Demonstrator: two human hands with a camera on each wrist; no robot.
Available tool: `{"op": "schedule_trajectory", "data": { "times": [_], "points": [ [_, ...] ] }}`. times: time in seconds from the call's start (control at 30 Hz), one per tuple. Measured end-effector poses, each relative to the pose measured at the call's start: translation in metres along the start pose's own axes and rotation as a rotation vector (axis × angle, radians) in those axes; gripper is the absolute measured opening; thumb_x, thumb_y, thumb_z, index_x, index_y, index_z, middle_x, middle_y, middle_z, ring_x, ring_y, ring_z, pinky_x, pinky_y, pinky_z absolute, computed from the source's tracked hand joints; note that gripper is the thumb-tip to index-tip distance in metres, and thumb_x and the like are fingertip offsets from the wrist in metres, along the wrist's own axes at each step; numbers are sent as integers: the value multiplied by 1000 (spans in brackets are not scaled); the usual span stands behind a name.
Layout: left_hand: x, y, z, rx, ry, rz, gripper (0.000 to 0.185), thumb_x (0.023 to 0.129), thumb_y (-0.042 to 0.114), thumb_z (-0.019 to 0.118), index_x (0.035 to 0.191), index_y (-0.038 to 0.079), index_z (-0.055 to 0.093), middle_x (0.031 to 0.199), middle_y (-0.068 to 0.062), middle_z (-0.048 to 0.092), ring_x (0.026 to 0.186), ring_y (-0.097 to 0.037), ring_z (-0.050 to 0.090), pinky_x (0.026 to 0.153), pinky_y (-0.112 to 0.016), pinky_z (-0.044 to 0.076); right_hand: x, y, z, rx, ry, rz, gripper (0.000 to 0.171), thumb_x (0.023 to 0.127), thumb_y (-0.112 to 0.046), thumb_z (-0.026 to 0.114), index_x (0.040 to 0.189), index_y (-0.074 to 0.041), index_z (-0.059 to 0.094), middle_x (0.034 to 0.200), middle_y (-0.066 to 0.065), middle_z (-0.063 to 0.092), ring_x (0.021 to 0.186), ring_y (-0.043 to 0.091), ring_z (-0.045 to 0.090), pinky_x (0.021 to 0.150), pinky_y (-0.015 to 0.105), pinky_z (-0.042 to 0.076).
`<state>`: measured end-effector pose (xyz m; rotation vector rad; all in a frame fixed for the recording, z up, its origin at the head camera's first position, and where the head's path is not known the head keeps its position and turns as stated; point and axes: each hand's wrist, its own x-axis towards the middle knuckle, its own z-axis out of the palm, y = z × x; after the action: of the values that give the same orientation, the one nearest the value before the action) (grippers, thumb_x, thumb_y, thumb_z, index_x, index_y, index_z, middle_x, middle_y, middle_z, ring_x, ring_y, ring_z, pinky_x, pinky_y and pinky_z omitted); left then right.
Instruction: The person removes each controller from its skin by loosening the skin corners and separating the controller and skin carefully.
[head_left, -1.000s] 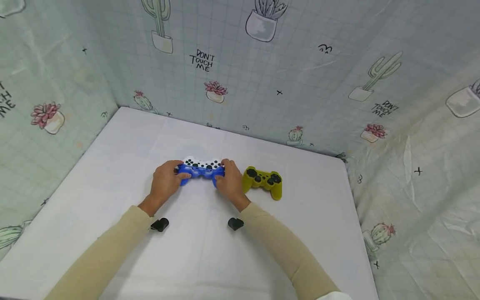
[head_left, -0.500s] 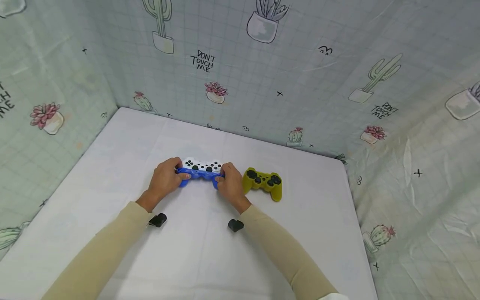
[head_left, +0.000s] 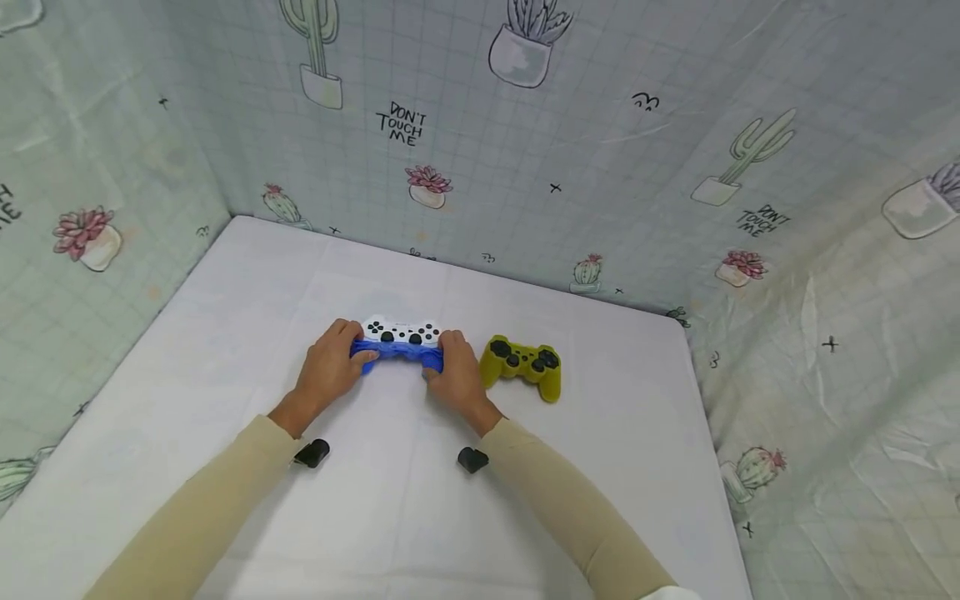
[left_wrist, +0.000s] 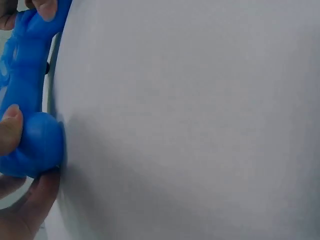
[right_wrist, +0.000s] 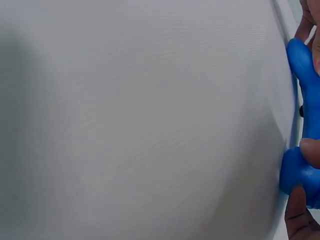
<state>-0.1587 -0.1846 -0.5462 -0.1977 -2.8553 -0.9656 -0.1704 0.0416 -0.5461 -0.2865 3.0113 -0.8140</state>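
In the head view, a white game controller with black buttons and thumbsticks lies on the far middle of the table. A blue silicone cover runs along its near side and over its grips, leaving the white face and both sticks bare. My left hand pinches the cover's left end, thumb on the near side and fingers around the outer edge. At the right end, my right hand grips it likewise. Both wrist views show the rounded blue cover low against the tabletop, with thumbs pressed on it.
A yellow-green game controller lies just right of my right hand. Black wrist devices jut out beneath both forearms. Cactus-print fabric encloses the white table at the back and sides.
The blue cover has been rolled down toward the near side, so more of the white face and its sticks show. My right thumb has moved slightly lower; both hands keep their hold.
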Motion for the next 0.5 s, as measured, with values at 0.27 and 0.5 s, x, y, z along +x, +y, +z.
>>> {"op": "schedule_trajectory", "data": {
  "times": [0.27,0.5],
  "points": [
    [3,-10,-12,-51,-169,22,57,81,13,90,121,1,52,120,-18,59,104,-33,57,94,-50,51,-2,3,2,89,9,0,38,89,-13,83,115,-9,55,117,6,55,109,21,57,102,33,53],
    [11,-17,-19,-40,-222,38,50,76,18,94,105,9,54,98,-8,59,92,-26,54,80,-38,44,-1,6,1,103,64,-40,30,85,-14,86,98,-9,60,100,4,58,94,17,55,85,27,50]
  ]
}}
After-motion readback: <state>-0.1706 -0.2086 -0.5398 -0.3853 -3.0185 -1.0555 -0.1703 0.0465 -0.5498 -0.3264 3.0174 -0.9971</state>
